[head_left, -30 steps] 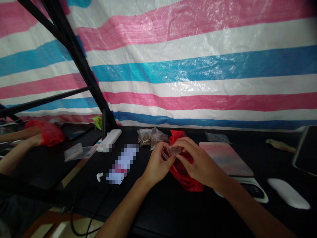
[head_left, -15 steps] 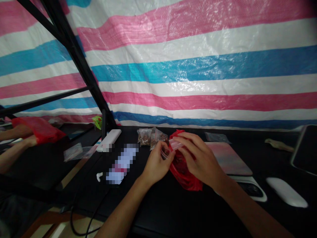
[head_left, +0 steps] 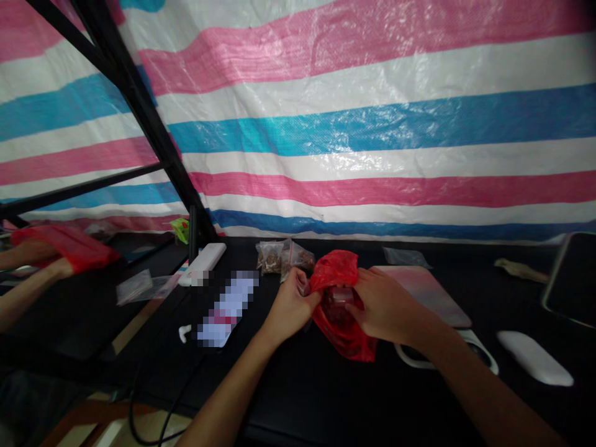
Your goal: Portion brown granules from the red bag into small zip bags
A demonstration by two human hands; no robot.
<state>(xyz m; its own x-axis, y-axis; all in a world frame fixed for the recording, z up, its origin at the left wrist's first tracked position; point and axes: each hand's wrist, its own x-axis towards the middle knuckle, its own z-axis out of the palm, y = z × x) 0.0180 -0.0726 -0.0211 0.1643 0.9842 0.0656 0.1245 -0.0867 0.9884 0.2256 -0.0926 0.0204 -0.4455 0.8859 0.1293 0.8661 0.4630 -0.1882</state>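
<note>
A red plastic bag (head_left: 342, 264) stands open on the black table, with dark contents inside that I cannot make out. My left hand (head_left: 291, 310) is closed at its left edge, pinching a small clear plastic bag (head_left: 302, 283). My right hand (head_left: 386, 304) reaches into the mouth from the right. Its fingers are closed on a small clear plastic container (head_left: 343, 294), part of which shows inside the red bag. Just behind my left hand lie small zip bags (head_left: 270, 257) filled with brownish bits.
To the left are a phone (head_left: 230, 307), a white earbud (head_left: 184, 333) and a white power strip (head_left: 205, 264). Rightward lie a pinkish flat case (head_left: 431, 292), a white mouse-like object (head_left: 535, 358) and a flat clear bag (head_left: 406, 256). Another person's hands (head_left: 41, 264) hold red plastic at far left.
My right hand has lowered the clear container from beside my left hand into the red bag. The bag's upper edge now stands up between my hands.
</note>
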